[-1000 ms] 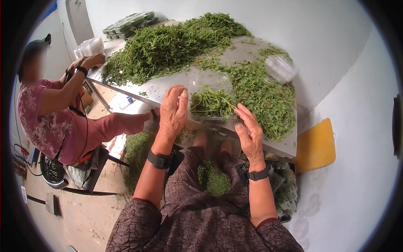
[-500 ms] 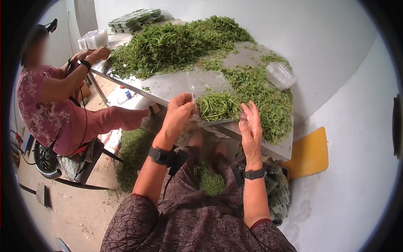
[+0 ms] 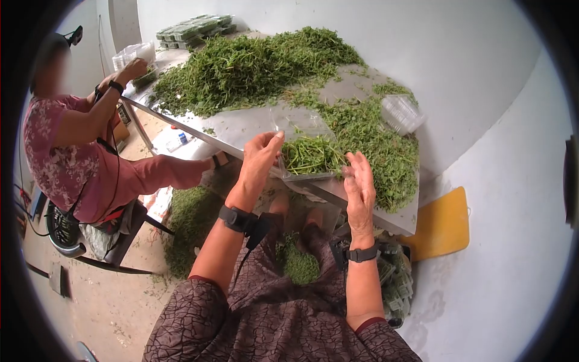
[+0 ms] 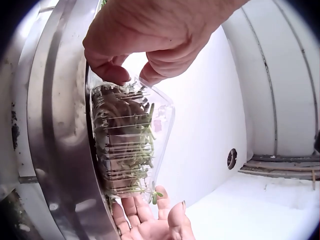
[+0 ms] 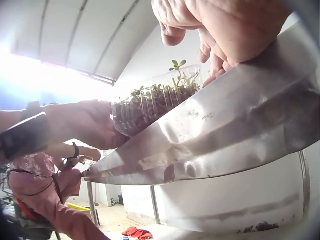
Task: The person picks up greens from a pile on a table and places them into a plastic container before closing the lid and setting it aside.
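Since a second ago, both hands have lifted off the herbs: the left hand [image 3: 260,158] now pinches the near-left corner of the clear box [image 3: 306,158], and the right hand [image 3: 359,184] hangs open beside it, fingers spread. Box sits at the table's [image 3: 241,128] near edge, filled with cut greens, lid [image 3: 297,119] standing open. Filling appears done; closing remains. Loose herbs [image 3: 253,63] cover the far end.

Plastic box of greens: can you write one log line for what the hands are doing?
left hand: pinches plastic box | right hand: open beside box | box: on table edge, full of greens
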A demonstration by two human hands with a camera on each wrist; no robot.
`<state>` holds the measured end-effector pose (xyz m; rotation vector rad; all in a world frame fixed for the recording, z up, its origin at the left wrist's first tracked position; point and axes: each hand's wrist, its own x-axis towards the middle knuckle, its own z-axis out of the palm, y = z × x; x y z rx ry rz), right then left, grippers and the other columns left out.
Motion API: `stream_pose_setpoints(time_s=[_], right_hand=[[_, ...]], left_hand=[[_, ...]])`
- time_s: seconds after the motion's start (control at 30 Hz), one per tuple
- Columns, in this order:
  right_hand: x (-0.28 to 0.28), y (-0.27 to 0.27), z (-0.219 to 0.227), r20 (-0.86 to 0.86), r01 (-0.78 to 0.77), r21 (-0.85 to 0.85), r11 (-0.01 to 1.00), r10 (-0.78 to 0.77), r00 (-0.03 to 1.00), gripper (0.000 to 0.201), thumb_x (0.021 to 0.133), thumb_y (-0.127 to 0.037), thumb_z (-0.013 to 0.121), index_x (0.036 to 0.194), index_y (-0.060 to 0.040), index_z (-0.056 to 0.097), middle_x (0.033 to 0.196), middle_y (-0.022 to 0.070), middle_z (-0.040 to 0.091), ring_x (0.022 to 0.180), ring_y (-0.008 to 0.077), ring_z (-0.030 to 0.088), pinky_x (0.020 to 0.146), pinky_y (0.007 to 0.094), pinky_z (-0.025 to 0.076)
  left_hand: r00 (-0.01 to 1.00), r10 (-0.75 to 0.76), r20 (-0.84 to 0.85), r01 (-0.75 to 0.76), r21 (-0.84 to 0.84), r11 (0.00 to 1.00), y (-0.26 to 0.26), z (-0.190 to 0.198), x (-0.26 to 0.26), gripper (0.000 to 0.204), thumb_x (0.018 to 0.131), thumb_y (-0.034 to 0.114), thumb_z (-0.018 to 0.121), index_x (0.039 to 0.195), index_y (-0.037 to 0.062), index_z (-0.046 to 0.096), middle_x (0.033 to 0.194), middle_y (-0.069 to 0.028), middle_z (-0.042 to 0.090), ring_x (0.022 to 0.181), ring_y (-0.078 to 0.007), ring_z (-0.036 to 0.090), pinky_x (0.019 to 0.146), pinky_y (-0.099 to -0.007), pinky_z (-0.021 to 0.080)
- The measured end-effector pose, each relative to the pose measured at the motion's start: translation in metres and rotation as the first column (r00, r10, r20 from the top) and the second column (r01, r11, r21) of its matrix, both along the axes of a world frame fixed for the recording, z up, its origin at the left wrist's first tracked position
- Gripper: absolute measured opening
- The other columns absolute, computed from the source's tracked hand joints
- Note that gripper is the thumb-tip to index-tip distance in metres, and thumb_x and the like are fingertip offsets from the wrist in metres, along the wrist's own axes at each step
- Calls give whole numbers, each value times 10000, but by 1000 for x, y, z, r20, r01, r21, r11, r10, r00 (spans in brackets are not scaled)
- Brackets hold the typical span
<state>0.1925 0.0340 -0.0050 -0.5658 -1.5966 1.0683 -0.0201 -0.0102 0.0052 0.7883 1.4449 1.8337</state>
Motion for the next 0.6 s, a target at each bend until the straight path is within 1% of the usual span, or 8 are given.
stream_pose_setpoints(time_s=[0.1,0.17,0.23,0.3,0.37,0.43,0.5,0.6], right_hand=[[1,0,4,36,6,12,1000,-7,999,585,933,-424,547,1371,-45,462,1351,178,501,1132,263,550,943,374,451],[6,3,2,205,-24,6,1000,22,979,576,936,-411,545,1371,-44,459,1339,178,513,1160,270,539,961,379,440],[8,3,2,208,-22,1,1000,21,978,564,936,-396,546,1367,-41,462,1337,176,515,1177,277,532,975,380,432],[7,3,1,211,-26,1,1000,25,977,553,936,-381,548,1363,-39,465,1336,173,517,1194,283,525,988,382,425],[5,1,-2,123,-18,48,999,12,992,522,931,-343,556,1337,-22,490,1313,166,536,1198,288,525,993,380,419],[6,0,-2,152,-12,59,998,3,988,517,924,-331,564,1327,-14,496,1306,167,541,1190,285,528,991,379,417],[7,-1,-1,183,-10,71,997,-3,983,512,918,-319,572,1318,-6,503,1299,168,545,1183,282,531,989,379,416],[8,-1,0,185,-42,16,999,38,982,505,910,-313,581,1300,1,516,1286,171,553,1163,272,541,976,377,421]], left_hand=[[999,-36,25,35,37,999,2,-1,1,376,890,236,654,1121,-52,583,798,11,553,635,-57,454,568,-209,381],[998,-52,32,50,59,997,1,-3,3,350,877,205,663,1109,-46,588,797,9,556,632,-57,455,564,-208,376],[998,-46,39,42,94,995,-6,-1,6,280,851,143,667,1054,-33,588,800,1,565,626,-54,454,546,-209,365],[998,-47,43,43,89,995,-14,-1,8,250,845,123,665,1030,-24,583,798,0,565,621,-53,453,538,-207,361],[998,-45,46,41,85,996,-21,-2,12,222,839,103,663,1006,-16,577,795,-1,565,616,-52,452,529,-206,356],[996,22,87,-31,101,994,-29,-5,18,202,843,82,653,1005,-4,568,790,1,556,608,-51,447,524,-204,356],[994,50,100,-60,103,993,-36,-7,25,193,848,77,648,1007,2,568,790,4,551,609,-50,445,522,-203,353],[989,73,131,-89,120,989,-44,-10,31,176,863,81,639,1007,13,564,797,9,542,616,-46,443,519,-203,347]])
